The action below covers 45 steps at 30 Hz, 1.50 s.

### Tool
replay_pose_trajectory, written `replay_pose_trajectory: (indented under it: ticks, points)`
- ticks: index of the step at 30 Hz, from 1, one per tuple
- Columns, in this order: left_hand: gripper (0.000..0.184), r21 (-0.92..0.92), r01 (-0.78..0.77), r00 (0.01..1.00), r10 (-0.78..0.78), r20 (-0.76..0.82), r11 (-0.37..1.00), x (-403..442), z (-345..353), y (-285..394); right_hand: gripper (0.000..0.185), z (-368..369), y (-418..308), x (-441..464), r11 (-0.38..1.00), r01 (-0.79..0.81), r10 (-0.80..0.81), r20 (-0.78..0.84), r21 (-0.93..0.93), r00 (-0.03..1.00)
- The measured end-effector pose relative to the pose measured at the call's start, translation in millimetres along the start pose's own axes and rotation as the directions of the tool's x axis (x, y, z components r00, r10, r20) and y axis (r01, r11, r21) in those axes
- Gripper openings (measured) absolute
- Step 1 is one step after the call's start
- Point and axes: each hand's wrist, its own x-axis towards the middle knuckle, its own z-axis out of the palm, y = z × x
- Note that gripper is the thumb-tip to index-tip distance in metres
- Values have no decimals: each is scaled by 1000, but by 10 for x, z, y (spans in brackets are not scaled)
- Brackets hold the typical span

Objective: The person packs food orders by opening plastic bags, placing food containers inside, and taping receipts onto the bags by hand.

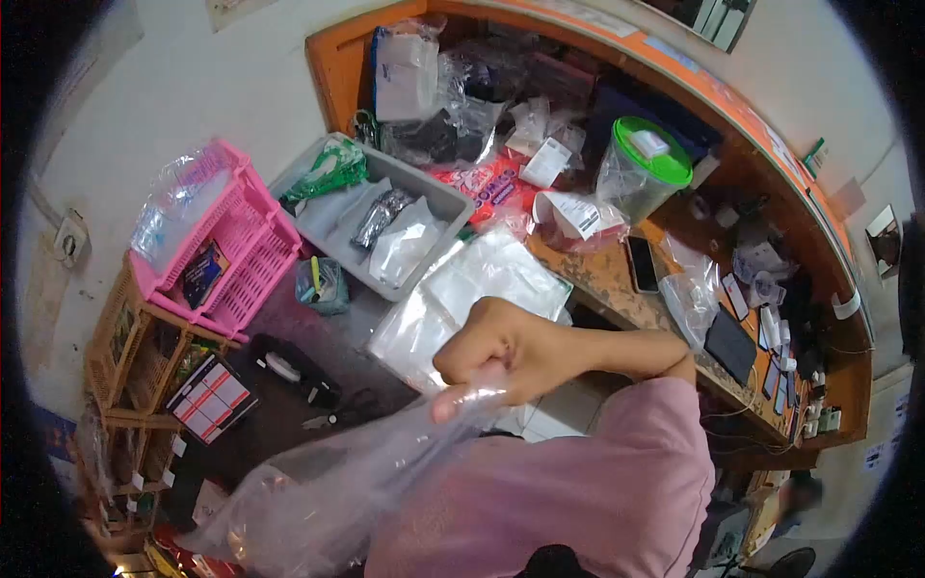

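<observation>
My right hand point(496, 352) is closed in a fist around the gathered end of a large clear plastic bag point(328, 491). From the fist the bag hangs down and to the left, in front of my pink shirt, and looks loose and crumpled. Just beyond the hand lies a stack of flat clear plastic bags point(472, 289). A pair of dark scissors point(352, 409) rests on the dark surface, left of the fist. My left hand does not show.
A grey tub point(381, 279) holding packets stands beyond the bag stack. Left of it are a pink basket point(265, 246) and a black-and-white device point(294, 371). On the wooden desk point(597, 279) are a phone point(642, 265) and a green-lidded container point(641, 173).
</observation>
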Motion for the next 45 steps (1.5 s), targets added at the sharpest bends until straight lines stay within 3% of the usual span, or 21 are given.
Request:
replay_pose_trajectory:
  ticks: [6, 9, 10, 14, 16, 19, 20, 23, 26, 29, 31, 32, 33, 34, 35, 36, 37, 39, 41, 44, 45]
  points:
    - [67, 83, -195, 975, 202, -89, 977, 42, 117, 250, 23, 797, 1115, 101, 955, 118, -140, 64, 273, 988]
    - [78, 74, -240, 969, 243, -40, 968, -88, 588, 340, 18, 963, 1349, 99, 933, -57, -14, 194, 356, 981]
    - [80, 51, -229, 973, 229, 17, 972, -68, 598, 354, 15, 955, 1439, 62, 936, -140, 67, 226, 322, 972]
    - [84, 40, -145, 961, 132, 244, 989, 34, 492, 342, 19, 882, 1871, -47, 946, -93, 47, 153, 309, 987]
    - [81, 267, -123, 986, 86, 144, 956, 33, 721, 420, 24, 883, 2025, -62, 922, -15, -14, 71, 386, 997]
    - [71, -198, -95, 978, 128, 162, 976, -52, 796, 759, 26, 896, 2191, -53, 897, -111, 48, 155, 427, 987]
    - [54, -320, -24, 979, 87, 186, 947, -71, 826, 937, 25, 908, 2274, -46, 890, -125, 48, 182, 439, 982]
    - [34, -162, 178, 895, -92, 436, 971, -170, 1119, 446, 26, 878, 2479, 0, 881, 26, -71, 78, 473, 994]
    - [22, -250, 149, 922, -43, 384, 957, 53, 980, 904, 26, 522, 2707, 68, 985, -14, -25, 225, 173, 974]
    - [23, -310, 167, 929, -44, 366, 936, 103, 1031, 822, 27, 307, 3168, 178, 891, 27, -196, 331, 453, 923]
    - [24, -327, 296, 935, -203, 290, 897, 117, 1191, 552, 26, -138, 3177, 411, 968, 81, -107, 99, 237, 989]
    - [25, -406, 395, 906, -276, 320, 824, 100, 1269, 393, 23, -237, 3256, 486, 997, -60, 53, -143, -50, 988]
    - [26, -477, 483, 871, -348, 348, 734, 83, 1346, 234, 21, -308, 3333, 551, 921, -267, 136, -408, -284, 903]
    - [28, -579, 592, 805, -383, 453, 560, 78, 1388, 156, 19, -411, 3407, 641, 773, -457, 249, -453, -439, 856]
    - [30, -556, 599, 797, -365, 481, 576, 66, 1403, 80, 17, -503, 3466, 717, 560, -611, 339, -517, -560, 786]
    - [32, -534, 604, 788, -346, 509, 591, 81, 1405, 96, 16, -531, 3538, 756, 472, -658, 455, -477, -586, 751]
    - [33, -389, 484, 837, -284, 468, 784, 146, 1345, 309, 16, -538, 3621, 779, 380, -692, 565, -438, -614, 699]
    - [34, -260, 328, 866, -179, 468, 908, 277, 1226, 749, 17, -496, 3736, 834, 272, -707, 691, -378, -653, 616]
    - [34, -355, 341, 853, -127, 506, 870, 360, 1174, 1092, 22, -483, 3789, 890, 246, -689, 731, -336, -682, 594]
    - [33, -390, 337, 872, -128, 473, 857, 301, 1260, 767, 17, -638, 3589, 854, 317, -642, 727, -255, -698, 637]
    - [31, -350, 317, 880, -137, 454, 882, 305, 1270, 737, 16, -644, 3619, 829, 332, -640, 636, -337, -693, 694]
